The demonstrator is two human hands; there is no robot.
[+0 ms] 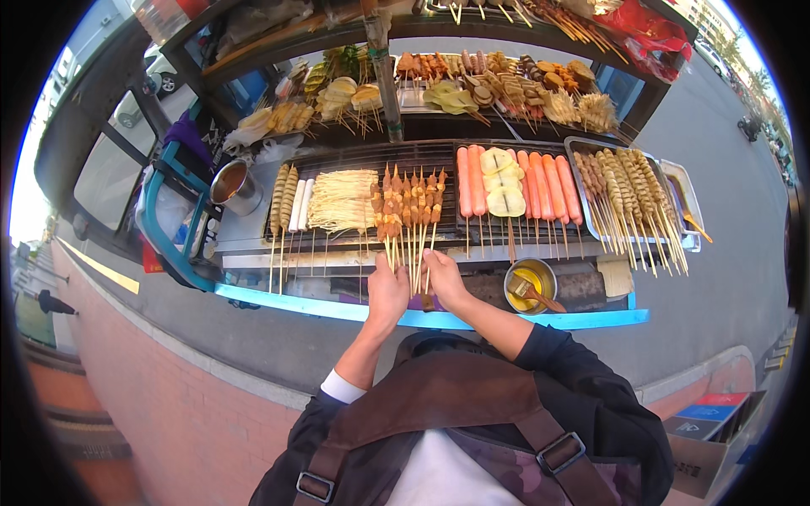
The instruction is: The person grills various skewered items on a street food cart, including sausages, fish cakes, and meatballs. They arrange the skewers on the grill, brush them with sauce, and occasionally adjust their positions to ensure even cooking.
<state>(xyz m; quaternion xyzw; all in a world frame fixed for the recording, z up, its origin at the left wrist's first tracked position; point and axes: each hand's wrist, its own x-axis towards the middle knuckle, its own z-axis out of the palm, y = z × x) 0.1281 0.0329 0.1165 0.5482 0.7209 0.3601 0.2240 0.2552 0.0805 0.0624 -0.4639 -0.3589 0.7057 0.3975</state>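
Observation:
My left hand point(387, 290) grips the wooden sticks at the left of a row of meat skewers point(408, 197). At the right of the same row, my right hand point(445, 278) has thumb and fingers closed on the sticks. The meat lies over the dark bars of the grill point(452, 164). Just left of it is a wide bundle of enoki mushroom skewers point(343, 201), then white skewers point(302, 203) and spiral-cut brown skewers point(283, 199). Right of the meat lie pink sausages point(549, 186) and potato-like slices point(503, 182) on sticks.
A metal pot of red-brown sauce point(235, 188) stands left. A pot of yellow liquid point(530, 288) holds a brush point(531, 292). A metal tray point(573, 148) of skewers sits right. Shelved skewers point(506, 88) rise behind a post point(386, 95). A blue rail point(304, 306) crosses the front.

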